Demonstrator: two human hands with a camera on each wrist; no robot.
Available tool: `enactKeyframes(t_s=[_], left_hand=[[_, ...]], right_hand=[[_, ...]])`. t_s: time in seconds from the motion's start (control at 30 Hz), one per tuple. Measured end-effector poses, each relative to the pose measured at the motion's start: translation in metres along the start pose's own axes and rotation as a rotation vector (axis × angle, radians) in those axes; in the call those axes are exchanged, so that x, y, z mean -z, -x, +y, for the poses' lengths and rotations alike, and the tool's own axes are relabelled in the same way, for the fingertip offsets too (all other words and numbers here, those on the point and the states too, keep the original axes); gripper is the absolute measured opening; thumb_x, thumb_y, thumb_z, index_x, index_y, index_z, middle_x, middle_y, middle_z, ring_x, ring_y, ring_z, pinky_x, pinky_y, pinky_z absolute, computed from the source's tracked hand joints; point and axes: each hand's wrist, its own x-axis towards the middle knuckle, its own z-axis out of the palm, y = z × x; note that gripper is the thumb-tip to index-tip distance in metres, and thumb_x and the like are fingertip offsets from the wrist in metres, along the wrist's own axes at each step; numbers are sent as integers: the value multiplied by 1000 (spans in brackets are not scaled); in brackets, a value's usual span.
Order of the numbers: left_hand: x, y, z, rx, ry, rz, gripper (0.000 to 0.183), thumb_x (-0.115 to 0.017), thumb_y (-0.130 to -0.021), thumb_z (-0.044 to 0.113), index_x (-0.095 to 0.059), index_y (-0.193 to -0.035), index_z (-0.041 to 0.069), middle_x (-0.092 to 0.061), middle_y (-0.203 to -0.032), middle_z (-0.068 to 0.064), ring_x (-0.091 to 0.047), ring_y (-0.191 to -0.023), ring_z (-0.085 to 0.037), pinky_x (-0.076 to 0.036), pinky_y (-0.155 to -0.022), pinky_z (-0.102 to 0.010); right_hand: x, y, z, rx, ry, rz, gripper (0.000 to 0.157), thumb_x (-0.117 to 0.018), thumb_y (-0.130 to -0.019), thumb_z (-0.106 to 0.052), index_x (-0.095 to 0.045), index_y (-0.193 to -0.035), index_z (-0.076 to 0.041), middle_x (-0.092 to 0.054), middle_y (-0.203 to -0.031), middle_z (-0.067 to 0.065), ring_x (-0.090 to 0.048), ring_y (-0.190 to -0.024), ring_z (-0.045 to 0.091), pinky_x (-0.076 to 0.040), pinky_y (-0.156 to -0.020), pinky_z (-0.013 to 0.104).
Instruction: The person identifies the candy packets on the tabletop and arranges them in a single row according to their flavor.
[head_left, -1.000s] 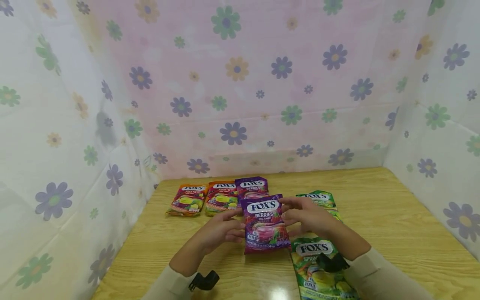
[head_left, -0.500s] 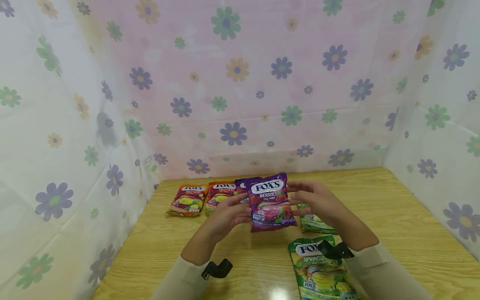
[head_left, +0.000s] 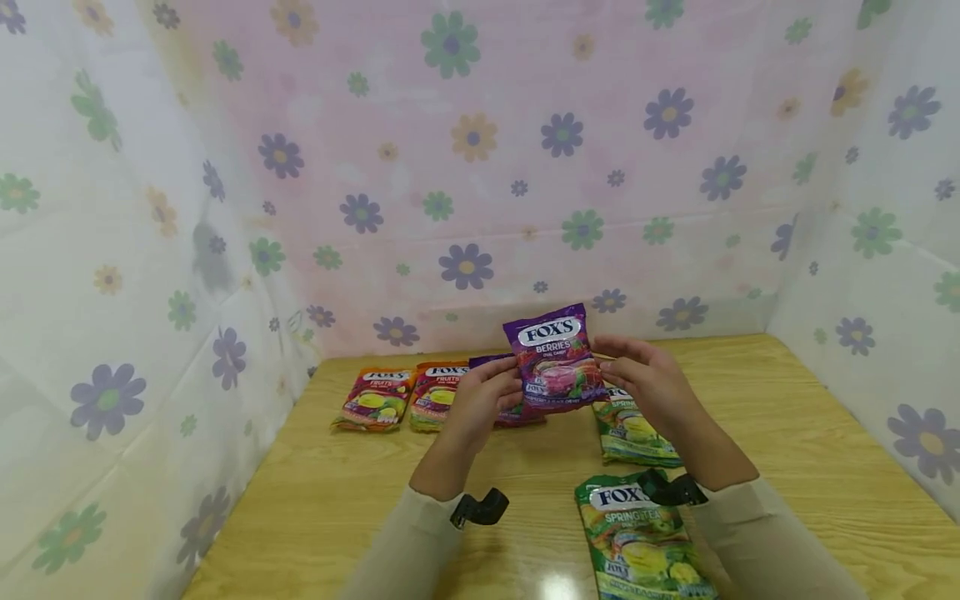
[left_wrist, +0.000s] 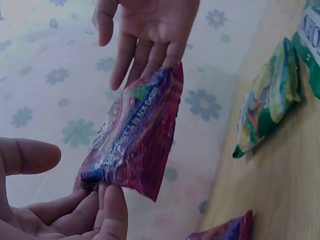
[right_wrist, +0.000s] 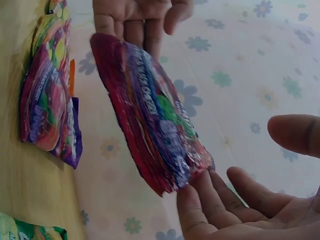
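A purple Fox's Berries candy bag (head_left: 557,360) is held up above the table, tilted, its printed front toward me. My left hand (head_left: 483,404) supports its left edge with extended fingers (left_wrist: 114,212), the thumb standing apart from it. On the opposite edge, the fingertips of my right hand (head_left: 651,379) touch the bag, partly behind it; that thumb is also free in the right wrist view. Behind my left hand lies another purple Berries bag (head_left: 517,415), partly covered. Below my right hand is a green Spring Tea bag (head_left: 633,429), with a second green bag (head_left: 645,542) nearer me.
Two orange-red Fox's Fruits bags lie at the back left: one at the outer side (head_left: 375,400), one beside the purple bag (head_left: 433,398). The wooden table (head_left: 337,517) is enclosed by flowered cloth (head_left: 525,167) at the back and sides.
Both hands have lifted the purple candy bag up and to the right, away from the near part of the table. The purple bag beneath shows more of its lower part. The other bags stay put.
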Motion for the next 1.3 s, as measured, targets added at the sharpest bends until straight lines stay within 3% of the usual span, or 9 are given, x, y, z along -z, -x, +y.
enactKeyframes(t_s=[0.23, 0.37, 0.53, 0.67, 0.8, 0.9, 1.03, 1.13, 1.3], left_hand=[[-18, -20, -9, -28, 61, 70, 42, -57, -100, 10, -61, -140, -2, -66, -136, -21, -68, -102, -19, -58, -97, -39], [-26, -25, -13, -35, 125, 93, 45, -55, -100, 8, -58, -144, -2, -61, -144, -21, -65, -112, -24, -54, -105, -42], [-30, -28, -20, -43, 141, 97, 47, -55, -101, 10, -55, -146, -1, -57, -148, -20, -64, -120, -25, -49, -113, -46], [-29, -31, -27, -32, 107, 112, 46, -54, -102, 13, -56, -146, 1, -59, -145, -18, -63, -115, -22, -48, -113, -48], [-24, -34, -38, 1, 71, 137, 45, -55, -102, 14, -57, -145, 1, -61, -139, -18, -62, -111, -22, -46, -114, -50], [-21, -37, -46, 27, 62, 136, 45, -56, -102, 15, -57, -145, 0, -60, -140, -18, -62, -110, -21, -48, -113, -48], [-19, -40, -54, 46, 53, 118, 47, -57, -100, 13, -56, -145, -3, -57, -148, -19, -62, -121, -27, -50, -111, -47], [-20, -41, -58, 60, 41, 105, 49, -58, -98, 11, -55, -146, -3, -54, -152, -19, -57, -133, -35, -47, -114, -51], [-23, -42, -63, 81, 34, 87, 50, -58, -98, 10, -54, -147, -3, -52, -154, -20, -52, -140, -39, -43, -116, -53]], right_hand=[[1, -6, 12, 9, -45, 70, 52, -52, -106, -10, -38, -153, 8, -40, -159, 24, -43, -146, 34, -49, -102, 15], [4, -9, 18, 21, -50, 66, 52, -49, -108, -11, -36, -155, 7, -38, -162, 22, -37, -151, 37, -47, -106, 16], [4, -10, 21, 24, -60, 57, 52, -45, -108, -11, -35, -156, 7, -36, -163, 23, -35, -151, 36, -33, -125, 43], [2, -13, 28, 11, -83, 49, 52, -46, -107, -8, -35, -154, 10, -33, -163, 24, -34, -151, 38, -24, -125, 60], [3, -16, 43, -34, -93, 30, 53, -47, -106, -7, -34, -154, 12, -32, -163, 26, -44, -144, 33, -22, -125, 64], [4, -18, 54, -70, -105, 19, 56, -48, -106, -8, -32, -155, 11, -31, -163, 27, -43, -144, 34, -18, -126, 64], [5, -19, 61, -109, -99, 9, 57, -45, -106, -10, -30, -157, 10, -30, -164, 27, -30, -149, 43, -12, -127, 64], [8, -19, 66, -130, -109, -13, 57, -42, -106, -11, -29, -158, 9, -27, -165, 27, -27, -150, 45, -8, -127, 64], [14, -20, 77, -157, -154, -64, 60, -41, -106, -12, -22, -159, 10, -15, -170, 25, -14, -158, 43, -1, -127, 64]])
